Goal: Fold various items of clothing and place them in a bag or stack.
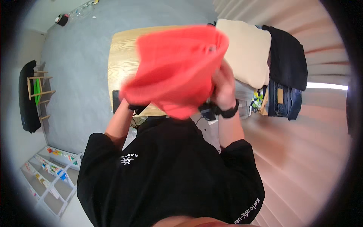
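Note:
A coral-red garment (177,64) hangs in the air above the wooden table, folded over on itself and blurred by motion. Its exact kind cannot be made out. My right hand (225,85) grips its right side, fingers partly behind the cloth. At its lower left corner is my left hand (126,105), mostly covered by the fabric; it seems to hold that edge, though its fingers are hidden. Dark bands circle both wrists.
Under the garment is a light wooden table (120,56). At its right lie a folded beige garment (244,51), a black garment (289,56) and folded jeans (289,104). A pale curtain (302,159) hangs on the right. A grey rack (53,178) stands lower left.

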